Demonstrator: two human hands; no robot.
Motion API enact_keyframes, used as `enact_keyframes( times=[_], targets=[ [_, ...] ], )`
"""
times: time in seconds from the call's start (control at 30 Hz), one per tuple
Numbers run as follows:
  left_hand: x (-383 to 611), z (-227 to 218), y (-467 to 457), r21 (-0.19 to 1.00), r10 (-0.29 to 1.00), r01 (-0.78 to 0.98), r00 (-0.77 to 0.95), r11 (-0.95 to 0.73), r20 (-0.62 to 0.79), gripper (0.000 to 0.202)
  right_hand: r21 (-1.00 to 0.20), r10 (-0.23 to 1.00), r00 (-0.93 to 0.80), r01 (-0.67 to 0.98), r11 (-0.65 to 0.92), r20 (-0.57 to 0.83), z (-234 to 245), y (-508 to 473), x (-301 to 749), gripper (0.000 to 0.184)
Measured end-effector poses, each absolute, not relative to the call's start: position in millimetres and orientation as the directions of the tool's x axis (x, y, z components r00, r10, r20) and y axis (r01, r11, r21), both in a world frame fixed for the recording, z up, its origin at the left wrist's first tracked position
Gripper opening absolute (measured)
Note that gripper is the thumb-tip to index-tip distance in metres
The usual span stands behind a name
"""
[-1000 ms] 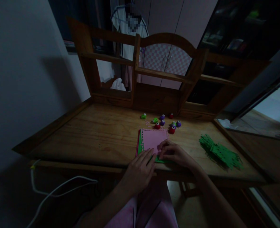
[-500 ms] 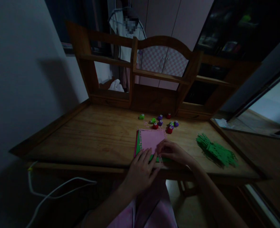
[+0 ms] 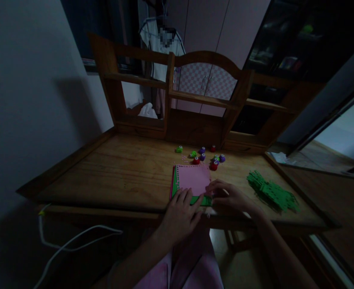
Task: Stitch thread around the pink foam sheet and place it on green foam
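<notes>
A square pink paper sheet [image 3: 193, 178] with a row of punched holes along its top and left edges lies on the desk. Beneath it, green paper [image 3: 174, 192] shows at the left and bottom, with a darker pink edge under that. My left hand [image 3: 181, 210] rests flat with spread fingers on the lower part of the sheets. At the pink sheet's lower right corner, my right hand [image 3: 226, 194] has bent fingers closed on its edge; the fingertips are partly hidden. Small pale bits show just below, by the desk edge.
Several small red, green and purple punches [image 3: 203, 157] stand behind the paper, with pink scraps [image 3: 184, 157] among them. To the right lies a heap of cut green paper pieces [image 3: 271, 192]. A wooden shelf unit [image 3: 201, 114] rises at the desk's back. A white cable [image 3: 74, 237] hangs front left.
My right hand has moved right, away from my left fingers to the sheet's right corner. The pale strip under it has dropped lower. My left hand stays on the paper.
</notes>
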State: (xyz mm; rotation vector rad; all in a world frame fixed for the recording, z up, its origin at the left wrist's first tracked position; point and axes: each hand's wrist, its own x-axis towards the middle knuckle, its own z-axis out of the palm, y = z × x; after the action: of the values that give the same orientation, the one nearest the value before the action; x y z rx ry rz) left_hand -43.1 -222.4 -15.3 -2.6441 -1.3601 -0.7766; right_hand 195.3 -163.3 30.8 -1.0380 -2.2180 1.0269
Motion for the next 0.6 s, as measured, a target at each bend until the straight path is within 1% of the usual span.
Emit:
enact_keyframes(
  times=[0.07, 0.13, 0.23, 0.33, 0.43, 0.6],
  targets=[
    [-40.7, -12.8, -222.2, 0.161, 0.744, 0.784, 0.472, -0.600, 0.473, 0.047, -0.789, 0.808, -0.582, 0.451, 0.418, 0.095, 32.0, -164.4, 193.3, 0.036],
    [-38.7, -8.1, -221.9, 0.173, 0.751, 0.786, 0.463, -0.594, 0.471, 0.045, -0.790, 0.814, -0.572, 0.451, 0.416, 0.102, 32.5, -163.9, 189.1, 0.033],
    [-35.6, 0.3, -220.8, 0.217, 0.761, 0.772, 0.459, -0.597, 0.459, 0.041, -0.817, 0.806, -0.583, 0.410, 0.405, 0.107, 31.1, -161.2, 181.1, 0.027],
    [-31.7, 3.8, -218.7, 0.256, 0.749, 0.738, 0.473, -0.624, 0.463, 0.036, -0.843, 0.793, -0.600, 0.370, 0.392, 0.105, 28.7, -158.3, 174.6, 0.025],
    [-28.4, 1.8, -216.1, 0.285, 0.742, 0.712, 0.481, -0.641, 0.467, 0.033, -0.833, 0.793, -0.594, 0.365, 0.415, 0.135, 27.7, -157.0, 173.0, 0.025],
    [-28.3, 1.5, -212.9, 0.278, 0.747, 0.717, 0.494, -0.640, 0.444, 0.032, -0.820, 0.792, -0.589, 0.365, 0.442, 0.164, 27.5, -157.4, 184.6, 0.023]
  ],
)
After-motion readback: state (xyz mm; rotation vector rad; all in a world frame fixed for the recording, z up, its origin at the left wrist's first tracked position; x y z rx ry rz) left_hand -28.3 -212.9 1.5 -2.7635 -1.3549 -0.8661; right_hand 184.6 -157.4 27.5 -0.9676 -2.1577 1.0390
